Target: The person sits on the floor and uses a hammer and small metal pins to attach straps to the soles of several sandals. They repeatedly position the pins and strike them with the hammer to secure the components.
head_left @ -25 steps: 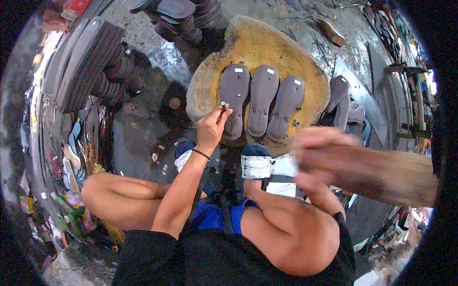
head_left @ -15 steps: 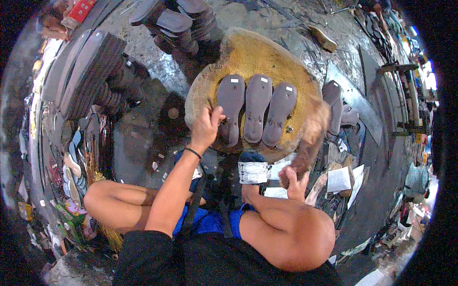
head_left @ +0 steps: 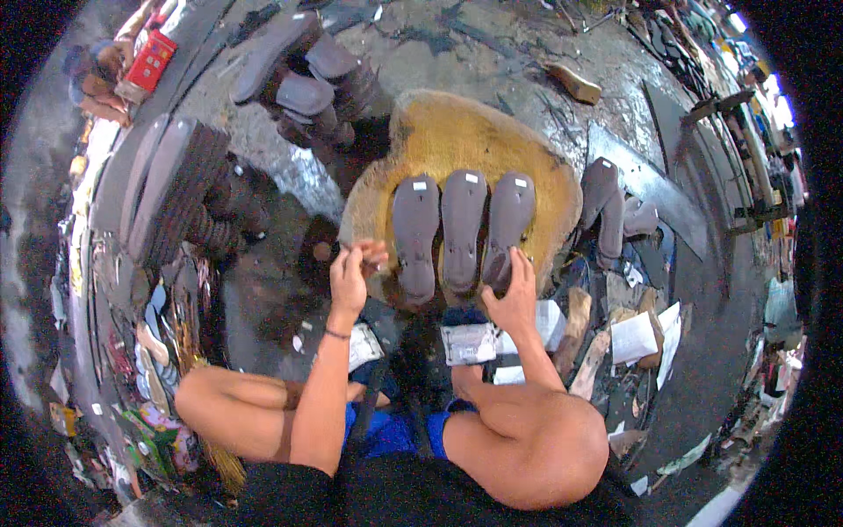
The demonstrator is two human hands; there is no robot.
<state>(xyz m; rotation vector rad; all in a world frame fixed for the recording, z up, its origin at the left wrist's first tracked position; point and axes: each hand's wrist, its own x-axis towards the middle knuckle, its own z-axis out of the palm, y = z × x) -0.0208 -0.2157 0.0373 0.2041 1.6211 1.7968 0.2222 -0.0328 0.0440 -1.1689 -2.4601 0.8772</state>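
three dark soles [head_left: 415, 233] lie in a row on one wooden block [head_left: 465, 132], bearing three white labels [head_left: 471, 178], one per sole. there are two hands, one left hand [head_left: 349, 283] and one right hand [head_left: 516, 300], and one dark wristband [head_left: 337, 335]. two white foot straps [head_left: 470, 343] show below the block. to its right sit two more soles [head_left: 601, 180]. two piles of soles [head_left: 167, 193] stand at the left, probably many layers each, too dim and crowded to count. beyond these: one red box [head_left: 154, 61], one tan shoe form [head_left: 575, 84].
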